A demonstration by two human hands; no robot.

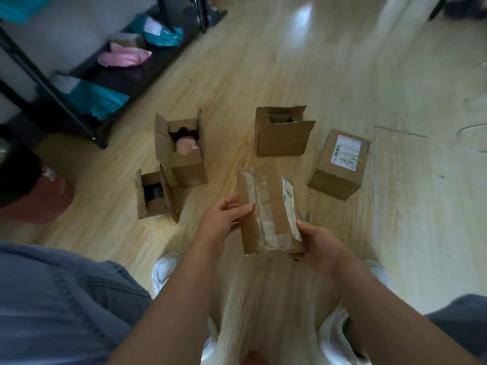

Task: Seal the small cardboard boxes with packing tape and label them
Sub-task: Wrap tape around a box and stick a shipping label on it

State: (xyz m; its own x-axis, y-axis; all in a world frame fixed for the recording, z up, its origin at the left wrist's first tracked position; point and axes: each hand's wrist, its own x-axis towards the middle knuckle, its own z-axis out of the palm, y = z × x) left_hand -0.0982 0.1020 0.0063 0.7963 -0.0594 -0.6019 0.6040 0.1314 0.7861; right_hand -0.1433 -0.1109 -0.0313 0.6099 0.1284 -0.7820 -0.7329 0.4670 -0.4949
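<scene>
Left hand (224, 219) and right hand (319, 248) grip opposite sides of the taped cardboard box (266, 214). It is probably light and stiff, its tape slick: hold bare cardboard edges.

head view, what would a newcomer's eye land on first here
A taped box at centre, held by the left hand on its left side and the right hand at its near corner. On the floor beyond, an open box shows something pink; a sealed box at right bears a white label.
</scene>
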